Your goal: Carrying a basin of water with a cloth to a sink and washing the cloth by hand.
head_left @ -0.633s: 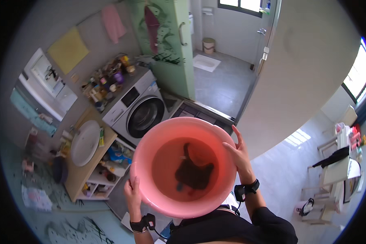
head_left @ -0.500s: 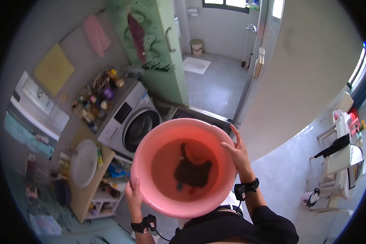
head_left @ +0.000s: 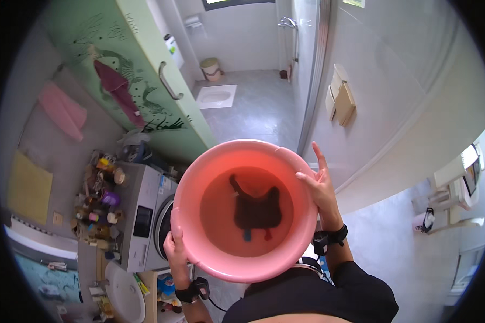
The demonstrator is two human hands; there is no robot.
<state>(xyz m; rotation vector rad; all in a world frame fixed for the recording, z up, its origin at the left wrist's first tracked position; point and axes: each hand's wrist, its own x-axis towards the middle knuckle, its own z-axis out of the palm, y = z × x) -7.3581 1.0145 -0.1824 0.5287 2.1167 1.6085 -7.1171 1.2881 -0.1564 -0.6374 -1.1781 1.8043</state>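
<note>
- One pink round basin occupied the centre of the view, carried level in front of the person's chest.
- The basin held water and one dark cloth item lying submerged at its middle.
- The left hand gripped the basin's rim at about 8 o'clock, fingers curled against the outer wall; one black wrist strap sat below it.
- The right hand pressed flat against the rim at about 3 o'clock, fingers spread and extended upward, thumb hooked over the rim's edge; one black wrist strap circled that wrist as well.
- One white front-loading washing machine stood at 9 o'clock from the basin, partly hidden behind it.
- A crowd of small bottles and jars covered the machine's top; their number could not be counted.
- One green door with one metal handle stood open at 11 o'clock, a dark red cloth hanging on it.
- One pink towel and one yellow towel hung on the wall at 9 to 10 o'clock.
- One white washbasin lay at 7 o'clock.
- One squat toilet pan and one small bin appeared at 12 o'clock.
</note>
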